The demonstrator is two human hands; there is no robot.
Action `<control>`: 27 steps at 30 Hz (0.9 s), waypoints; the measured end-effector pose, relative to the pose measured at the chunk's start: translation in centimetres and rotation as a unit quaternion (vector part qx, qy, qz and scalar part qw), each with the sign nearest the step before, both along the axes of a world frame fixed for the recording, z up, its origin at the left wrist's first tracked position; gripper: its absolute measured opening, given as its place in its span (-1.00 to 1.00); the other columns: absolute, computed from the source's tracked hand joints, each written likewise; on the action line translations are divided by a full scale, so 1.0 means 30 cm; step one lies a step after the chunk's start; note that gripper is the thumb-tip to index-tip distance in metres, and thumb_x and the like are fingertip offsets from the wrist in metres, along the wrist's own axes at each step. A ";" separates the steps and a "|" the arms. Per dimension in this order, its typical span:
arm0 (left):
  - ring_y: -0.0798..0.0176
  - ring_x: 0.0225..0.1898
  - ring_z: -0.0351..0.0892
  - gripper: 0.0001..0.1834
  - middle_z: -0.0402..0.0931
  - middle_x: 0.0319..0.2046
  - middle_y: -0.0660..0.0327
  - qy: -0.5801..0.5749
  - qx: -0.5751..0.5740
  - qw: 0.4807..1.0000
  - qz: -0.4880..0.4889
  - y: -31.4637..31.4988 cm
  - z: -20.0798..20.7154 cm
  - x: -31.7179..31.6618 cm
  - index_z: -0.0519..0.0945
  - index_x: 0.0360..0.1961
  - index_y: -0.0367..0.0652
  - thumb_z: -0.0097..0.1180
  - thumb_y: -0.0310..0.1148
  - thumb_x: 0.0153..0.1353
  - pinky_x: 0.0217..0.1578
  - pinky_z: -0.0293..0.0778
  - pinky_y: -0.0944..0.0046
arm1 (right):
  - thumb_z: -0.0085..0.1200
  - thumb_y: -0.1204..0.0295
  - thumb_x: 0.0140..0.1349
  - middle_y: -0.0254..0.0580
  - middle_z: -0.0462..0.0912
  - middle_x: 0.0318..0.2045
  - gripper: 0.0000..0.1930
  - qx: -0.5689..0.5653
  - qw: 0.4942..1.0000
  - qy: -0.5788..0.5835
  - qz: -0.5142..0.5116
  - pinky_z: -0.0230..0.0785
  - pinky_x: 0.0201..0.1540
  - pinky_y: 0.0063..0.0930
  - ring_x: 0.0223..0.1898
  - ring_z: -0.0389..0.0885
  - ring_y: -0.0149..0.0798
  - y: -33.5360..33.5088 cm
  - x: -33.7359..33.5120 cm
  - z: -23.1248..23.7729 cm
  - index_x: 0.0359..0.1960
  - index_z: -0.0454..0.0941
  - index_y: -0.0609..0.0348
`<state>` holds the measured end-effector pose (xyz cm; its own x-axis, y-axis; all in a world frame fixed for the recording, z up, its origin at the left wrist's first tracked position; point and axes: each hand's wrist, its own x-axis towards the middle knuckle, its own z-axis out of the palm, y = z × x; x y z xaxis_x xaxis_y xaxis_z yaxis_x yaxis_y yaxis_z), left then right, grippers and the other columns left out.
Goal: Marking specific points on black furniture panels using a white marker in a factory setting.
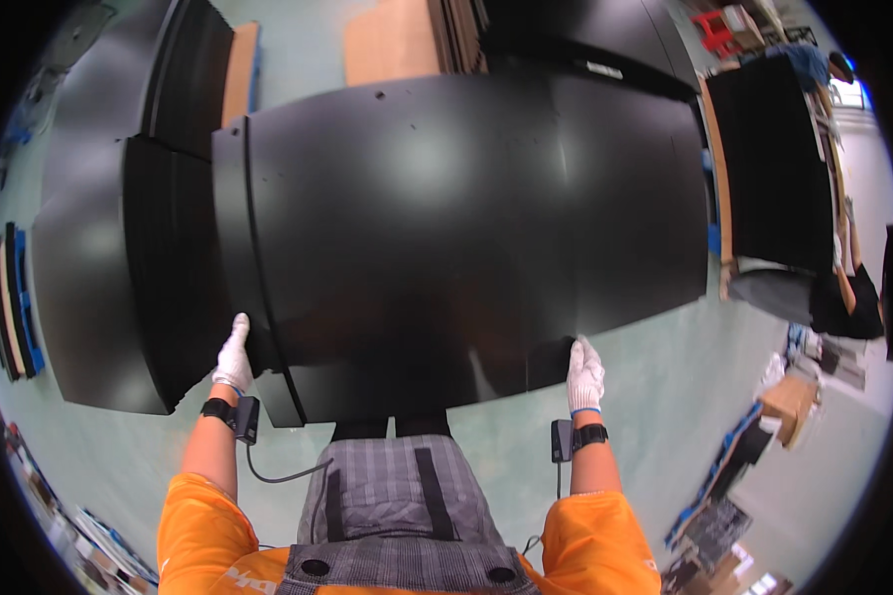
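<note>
A large glossy black panel [417,228] spans the middle of the view, with a narrow black strip [236,228] along its left side. My left hand [233,357], in a white glove, is beside the strip's near left edge, its visible fingers stretched forward. Part of that hand is hidden, so firm contact is unclear. At the near edge, right of centre, is my right hand [585,377], also gloved in white. Its fingers extend forward close together, with the tips at the panel's edge. No wrapped grip shows on either hand.
Stacked black panels [84,268] stand close on the left. More dark boards [575,45] lie beyond, near brown sheets [392,45]. At right, another black stack [769,164] stands near a co-worker's arm [843,283]. Cables hang from both of my wrist devices.
</note>
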<state>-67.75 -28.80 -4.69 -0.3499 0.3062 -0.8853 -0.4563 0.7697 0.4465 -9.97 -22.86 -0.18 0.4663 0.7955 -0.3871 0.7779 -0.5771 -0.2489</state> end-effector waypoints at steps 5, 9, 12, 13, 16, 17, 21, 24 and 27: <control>0.22 0.01 0.52 -0.26 0.52 0.02 0.14 0.032 -0.009 0.999 0.024 0.028 0.037 0.012 0.46 0.13 -0.23 0.11 0.19 0.16 0.06 0.43 0.21 | -0.27 -0.01 0.37 0.13 0.56 0.00 -0.44 -0.021 0.999 -0.032 -0.038 0.29 0.15 -0.20 0.10 0.47 0.09 0.117 -0.032 -0.018 0.01 0.53 0.25; 0.21 0.17 0.39 -0.24 0.41 0.16 0.10 -0.017 0.016 0.999 0.027 0.013 0.015 -0.018 0.37 0.22 -0.26 0.05 0.16 0.22 0.20 0.25 0.23 | -0.26 0.00 0.37 0.14 0.58 -0.05 -0.45 0.002 1.000 -0.004 -0.010 0.33 0.09 -0.18 0.04 0.51 0.10 0.190 -0.060 -0.006 -0.03 0.54 0.27; 0.19 0.24 0.29 -0.19 0.34 0.22 0.09 0.029 0.020 0.999 -0.006 -0.022 -0.033 -0.052 0.31 0.27 -0.26 0.00 0.20 0.23 0.26 0.13 0.23 | -0.24 0.02 0.37 0.16 0.60 -0.10 -0.46 0.020 0.990 -0.048 0.130 0.35 0.06 -0.18 -0.01 0.53 0.14 0.263 -0.099 -0.003 -0.08 0.55 0.29; 0.19 0.24 0.29 -0.19 0.34 0.22 0.09 0.032 0.020 0.999 0.001 -0.032 -0.046 -0.062 0.31 0.27 -0.26 0.00 0.20 0.23 0.26 0.13 0.23 | -0.24 0.02 0.37 0.16 0.60 -0.10 -0.46 0.021 0.989 -0.045 0.136 0.35 0.06 -0.18 -0.01 0.53 0.14 0.292 -0.119 -0.011 -0.08 0.55 0.29; 0.18 0.29 0.22 -0.17 0.29 0.27 0.10 0.049 0.004 0.999 -0.019 -0.038 -0.023 -0.072 0.28 0.29 -0.25 -0.05 0.23 0.24 0.29 0.06 0.22 | -0.22 -0.01 0.36 0.13 0.62 -0.14 -0.45 0.049 0.996 0.067 0.009 0.34 0.04 -0.23 -0.06 0.56 0.10 0.374 -0.174 -0.030 -0.09 0.54 0.32; 0.18 0.28 0.23 -0.16 0.29 0.27 0.09 0.063 0.002 0.997 -0.048 0.019 0.020 -0.021 0.28 0.29 -0.25 -0.08 0.24 0.24 0.28 0.08 0.23 | -0.21 -0.03 0.36 0.06 0.64 -0.23 -0.42 0.086 0.993 0.076 0.002 0.35 -0.06 -0.27 -0.18 0.59 0.00 0.384 -0.122 -0.054 -0.14 0.55 0.34; 0.19 0.16 0.37 -0.19 0.40 0.18 0.05 0.159 -0.046 0.981 -0.097 0.061 0.129 0.013 0.36 0.24 -0.27 -0.15 0.26 0.27 0.16 0.23 0.26 | -0.22 -0.03 0.38 -0.20 0.52 -0.54 -0.41 0.117 0.982 0.144 -0.037 0.28 -0.29 -0.37 -0.46 0.40 -0.30 0.442 -0.170 -0.092 -0.33 0.56 0.37; 0.17 -0.04 0.49 -0.21 0.54 -0.01 0.06 0.183 -0.102 0.973 -0.101 0.091 0.159 0.033 0.45 0.15 -0.30 -0.20 0.26 0.29 0.02 0.33 0.20 | -0.26 -0.02 0.40 -0.10 0.56 -0.53 -0.39 0.081 0.986 0.139 -0.030 0.29 -0.28 -0.29 -0.46 0.44 -0.20 0.457 -0.135 -0.105 -0.33 0.56 0.41; 0.16 -0.20 0.52 -0.23 0.59 -0.22 0.03 0.224 -0.120 0.961 -0.107 0.041 0.128 0.016 0.53 -0.01 -0.36 -0.24 0.25 0.31 -0.10 0.37 0.18 | -0.37 0.01 0.43 0.13 0.63 -0.40 -0.35 0.063 0.994 0.087 0.008 0.30 -0.18 -0.15 -0.36 0.50 0.04 0.470 -0.181 -0.114 -0.28 0.56 0.46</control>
<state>-67.26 -27.58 -0.86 -0.6646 0.2187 -0.7145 -0.0793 0.9302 0.3585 -15.40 -8.76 -3.59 0.3869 0.8500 -0.3574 0.7256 -0.5199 -0.4508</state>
